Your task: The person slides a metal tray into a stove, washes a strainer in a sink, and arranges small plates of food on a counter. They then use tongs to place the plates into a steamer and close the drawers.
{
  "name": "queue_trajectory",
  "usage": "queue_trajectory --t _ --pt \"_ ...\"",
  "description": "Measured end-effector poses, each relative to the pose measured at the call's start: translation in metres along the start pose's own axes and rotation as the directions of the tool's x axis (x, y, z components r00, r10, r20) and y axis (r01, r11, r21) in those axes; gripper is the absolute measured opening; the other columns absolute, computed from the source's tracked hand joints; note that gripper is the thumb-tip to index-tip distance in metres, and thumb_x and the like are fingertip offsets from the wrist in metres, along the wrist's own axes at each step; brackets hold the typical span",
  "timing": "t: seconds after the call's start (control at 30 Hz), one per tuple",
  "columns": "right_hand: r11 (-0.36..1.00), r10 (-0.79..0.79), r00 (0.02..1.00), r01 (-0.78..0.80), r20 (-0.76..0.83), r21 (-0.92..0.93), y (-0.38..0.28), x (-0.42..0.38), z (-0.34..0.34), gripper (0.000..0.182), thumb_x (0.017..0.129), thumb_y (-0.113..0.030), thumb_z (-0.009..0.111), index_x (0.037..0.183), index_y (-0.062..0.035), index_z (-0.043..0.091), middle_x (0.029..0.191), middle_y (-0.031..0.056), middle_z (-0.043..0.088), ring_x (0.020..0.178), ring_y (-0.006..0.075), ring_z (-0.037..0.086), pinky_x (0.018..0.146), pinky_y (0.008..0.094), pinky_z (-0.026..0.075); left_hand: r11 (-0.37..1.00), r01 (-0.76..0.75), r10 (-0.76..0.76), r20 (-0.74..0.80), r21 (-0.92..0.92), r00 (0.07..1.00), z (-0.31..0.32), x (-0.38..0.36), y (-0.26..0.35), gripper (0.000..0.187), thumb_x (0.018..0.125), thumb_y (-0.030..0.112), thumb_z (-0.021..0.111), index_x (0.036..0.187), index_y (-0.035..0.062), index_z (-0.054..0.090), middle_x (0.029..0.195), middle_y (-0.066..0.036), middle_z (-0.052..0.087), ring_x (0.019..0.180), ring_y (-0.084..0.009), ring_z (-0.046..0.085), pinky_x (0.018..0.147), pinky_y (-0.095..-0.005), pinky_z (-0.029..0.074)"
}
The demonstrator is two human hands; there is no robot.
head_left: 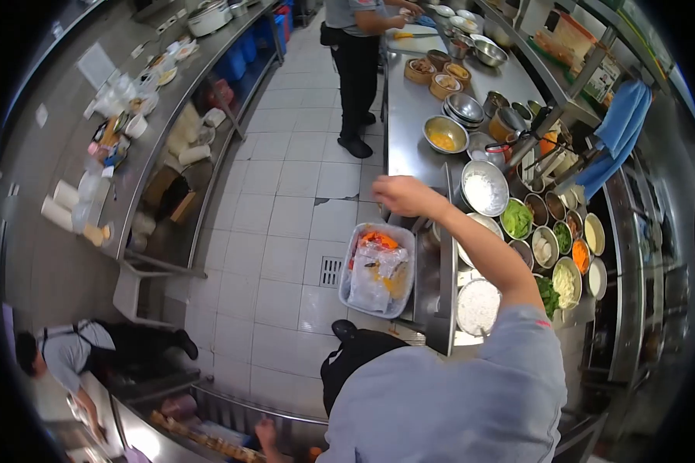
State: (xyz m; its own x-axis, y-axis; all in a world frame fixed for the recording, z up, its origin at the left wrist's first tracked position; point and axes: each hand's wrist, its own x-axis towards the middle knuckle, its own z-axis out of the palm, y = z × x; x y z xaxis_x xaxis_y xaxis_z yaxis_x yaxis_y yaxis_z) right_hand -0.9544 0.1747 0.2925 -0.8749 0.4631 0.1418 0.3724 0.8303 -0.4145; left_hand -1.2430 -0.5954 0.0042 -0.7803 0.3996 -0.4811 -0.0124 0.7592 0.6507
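My right hand (398, 194) is stretched out over the gap by the steel counter's edge, above a lined plastic bin (344, 282). Its fingers are curled together, and what they hold, if anything, is hidden. Crumpled clear plastic (371, 287) and orange scraps (378, 241) fill the bin. A metal bowl of white powder (484, 187) is just right of my right wrist. My left hand (266, 434) is low in the view, near a rail and a tray of browned food (208, 441); its fingers are too small and blurred to read.
Ahead, a co-worker (355, 62) stands at the counter (409, 100), with a bowl of yellow liquid (445, 135) and steamer baskets (419, 70) nearby. Vegetable bowls (516, 219) line the right side. Another person (77, 351) bends at lower left. Shelving (208, 100) stands left of the tiled floor.
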Motion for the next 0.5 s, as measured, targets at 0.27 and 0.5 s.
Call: queue_trajectory --t 0.27,0.5 --pt "0.947 0.251 0.949 -0.281 0.189 0.154 0.049 0.118 0.145 0.022 0.082 -0.016 0.058 0.099 -0.0012 0.063 0.097 0.0208 0.067 0.096 0.0389 0.063 0.083 0.0461 0.051 0.853 0.522 -0.488 0.316 -0.025 0.813 0.066 0.032 0.030 0.017 0.088 0.015 0.055 0.075 0.0048 0.060 0.060 -0.002 0.053 0.054 -0.0125 0.052 0.045 -0.0310 0.041" --pt "0.576 0.785 0.620 -0.725 -0.006 0.377 0.096 -0.014 0.315 0.028 0.079 -0.024 0.065 0.095 0.0000 0.068 0.085 0.0202 0.068 0.079 0.0319 0.066 0.071 0.0440 0.051 0.884 0.457 -0.384 0.409 -0.096 0.828 0.057 0.209 0.147 0.015 0.090 0.014 0.053 0.082 0.0050 0.061 0.067 -0.005 0.058 0.058 -0.0140 0.056 0.046 -0.0294 0.044"
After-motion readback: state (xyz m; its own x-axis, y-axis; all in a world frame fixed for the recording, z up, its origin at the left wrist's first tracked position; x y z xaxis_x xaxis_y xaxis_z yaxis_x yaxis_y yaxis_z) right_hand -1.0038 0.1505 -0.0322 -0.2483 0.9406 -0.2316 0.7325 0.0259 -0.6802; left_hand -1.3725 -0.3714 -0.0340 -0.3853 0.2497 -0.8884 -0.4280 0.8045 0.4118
